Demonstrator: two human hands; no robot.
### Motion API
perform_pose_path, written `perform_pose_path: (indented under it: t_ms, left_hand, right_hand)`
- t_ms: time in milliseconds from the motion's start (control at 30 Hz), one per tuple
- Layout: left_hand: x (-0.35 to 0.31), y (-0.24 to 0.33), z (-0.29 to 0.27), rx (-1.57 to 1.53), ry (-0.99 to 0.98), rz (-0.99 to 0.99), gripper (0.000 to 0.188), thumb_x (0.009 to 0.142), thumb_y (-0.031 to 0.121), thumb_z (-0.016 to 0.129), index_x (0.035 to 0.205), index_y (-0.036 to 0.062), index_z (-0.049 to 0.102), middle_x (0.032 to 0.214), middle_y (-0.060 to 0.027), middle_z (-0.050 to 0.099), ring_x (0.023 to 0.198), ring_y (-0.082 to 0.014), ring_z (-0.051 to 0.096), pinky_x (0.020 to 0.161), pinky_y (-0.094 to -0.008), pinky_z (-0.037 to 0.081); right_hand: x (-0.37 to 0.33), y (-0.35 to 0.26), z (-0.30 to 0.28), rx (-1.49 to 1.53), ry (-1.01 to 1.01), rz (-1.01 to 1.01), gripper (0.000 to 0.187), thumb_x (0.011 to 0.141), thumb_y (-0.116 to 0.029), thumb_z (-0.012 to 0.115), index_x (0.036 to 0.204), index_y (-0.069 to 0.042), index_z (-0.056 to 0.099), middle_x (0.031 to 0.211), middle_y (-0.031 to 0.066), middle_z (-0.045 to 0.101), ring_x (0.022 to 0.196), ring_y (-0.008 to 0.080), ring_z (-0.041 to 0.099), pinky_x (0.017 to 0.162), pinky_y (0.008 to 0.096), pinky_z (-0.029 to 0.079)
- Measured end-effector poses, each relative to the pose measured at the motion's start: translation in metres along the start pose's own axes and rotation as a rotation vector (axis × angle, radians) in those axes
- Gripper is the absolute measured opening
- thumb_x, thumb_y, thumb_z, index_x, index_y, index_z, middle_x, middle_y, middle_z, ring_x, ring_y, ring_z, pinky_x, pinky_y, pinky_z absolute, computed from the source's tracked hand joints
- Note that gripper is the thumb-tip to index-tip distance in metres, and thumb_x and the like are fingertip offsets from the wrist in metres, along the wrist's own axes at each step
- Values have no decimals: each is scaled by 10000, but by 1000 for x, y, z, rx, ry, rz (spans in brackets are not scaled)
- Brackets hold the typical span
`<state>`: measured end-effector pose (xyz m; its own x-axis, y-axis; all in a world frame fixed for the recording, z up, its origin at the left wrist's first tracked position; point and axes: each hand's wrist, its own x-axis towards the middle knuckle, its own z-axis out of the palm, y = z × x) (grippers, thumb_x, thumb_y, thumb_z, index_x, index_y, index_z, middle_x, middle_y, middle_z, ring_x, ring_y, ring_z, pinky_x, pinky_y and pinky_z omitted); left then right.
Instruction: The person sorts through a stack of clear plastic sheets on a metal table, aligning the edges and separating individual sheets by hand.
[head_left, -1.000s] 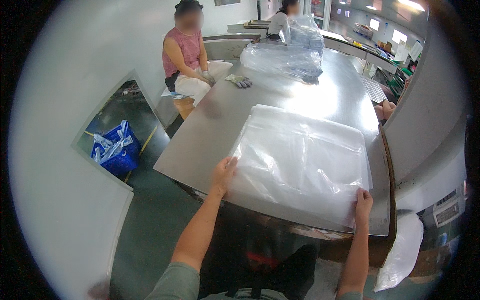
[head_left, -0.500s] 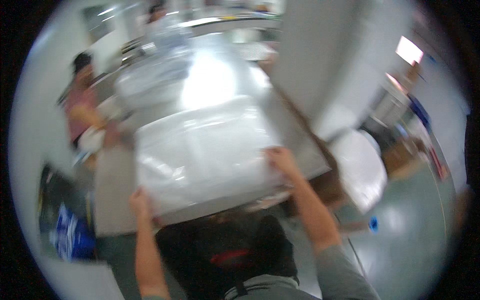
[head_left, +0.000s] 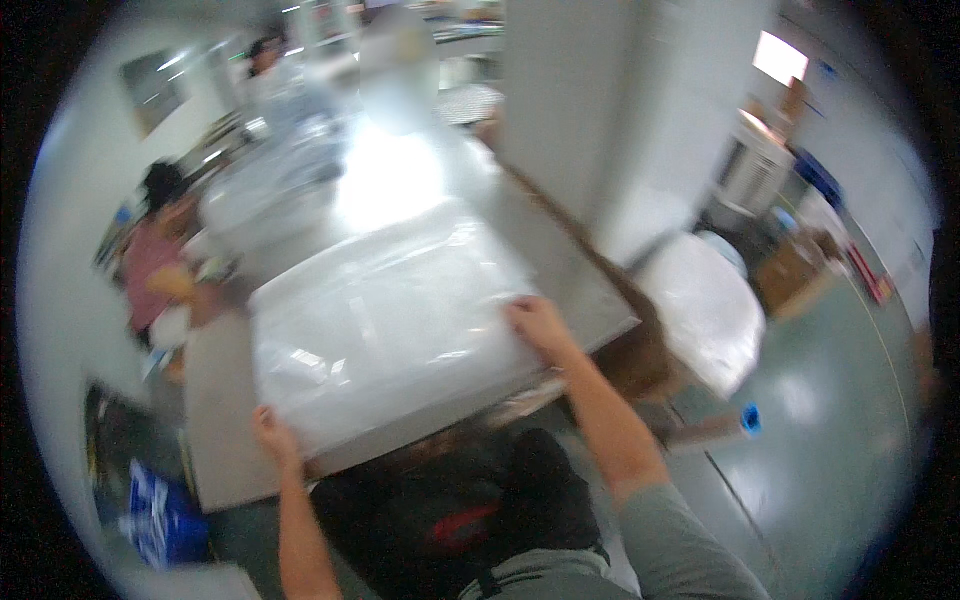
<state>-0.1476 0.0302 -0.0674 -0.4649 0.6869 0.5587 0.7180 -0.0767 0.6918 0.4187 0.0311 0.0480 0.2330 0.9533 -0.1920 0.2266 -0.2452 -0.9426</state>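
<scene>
A broad, flat, shiny clear plastic bag (head_left: 385,320) lies across the near end of the table; whether it is one layer or several I cannot tell. My left hand (head_left: 275,437) is closed at its near left corner, with the thumb side against the plastic. At the right side edge, my right hand (head_left: 537,325) has its fingers curled and pinched on the plastic. Blur hides the exact fingertips of both hands.
More clear plastic (head_left: 270,185) is heaped farther up the table (head_left: 222,425). At the left edge a person in a pink top (head_left: 158,265) works; another person is at the far end. A pillar (head_left: 575,110), a white plastic-wrapped bundle (head_left: 705,305) and a blue-ended roll (head_left: 715,430) are on the right.
The view has turned, so table and plastic sit farther left and more slanted. Both hands stay at the same edges of the plastic bag.
</scene>
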Motion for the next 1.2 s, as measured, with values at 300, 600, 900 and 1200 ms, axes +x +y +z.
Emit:
perform_pose_path:
  t_ms: [300, 600, 900, 1200]
  left_hand:
    - [-6, 106, 3, -311, -273, -406, 298, 1043, 319, 572, 1093, 33, 639, 928, -20, 628, 791, -99, 576, 688, -266, 486]
    - [15, 95, -13, -319, -570, -489, 288, 938, 290, 719, 1040, 27, 663, 918, -32, 661, 766, -98, 585, 642, -266, 490]
    - [51, 119, -32, -573, -722, -665, 322, 919, 313, 746, 1088, 50, 666, 943, -21, 623, 754, -113, 584, 674, -254, 504]
    - [50, 117, -32, -536, -957, -739, 276, 926, 303, 764, 1056, 63, 720, 804, 56, 586, 648, -63, 483, 612, -247, 454]
  right_hand:
    - [5, 32, -28, 135, 61, -78, 195, 950, -210, 686, 971, -17, 693, 813, -17, 615, 679, 91, 531, 622, 265, 442]
    - [7, 17, -30, 11, -116, -33, 124, 900, -166, 741, 867, -70, 671, 761, -34, 608, 689, 72, 549, 622, 250, 445]
    - [14, 14, -21, 68, -39, -69, 199, 922, -221, 718, 961, -26, 729, 768, -25, 625, 667, 84, 558, 597, 261, 439]
    - [16, 20, -28, 119, -112, -39, 365, 947, -324, 702, 1029, 32, 723, 818, 25, 662, 680, 126, 575, 618, 293, 455]
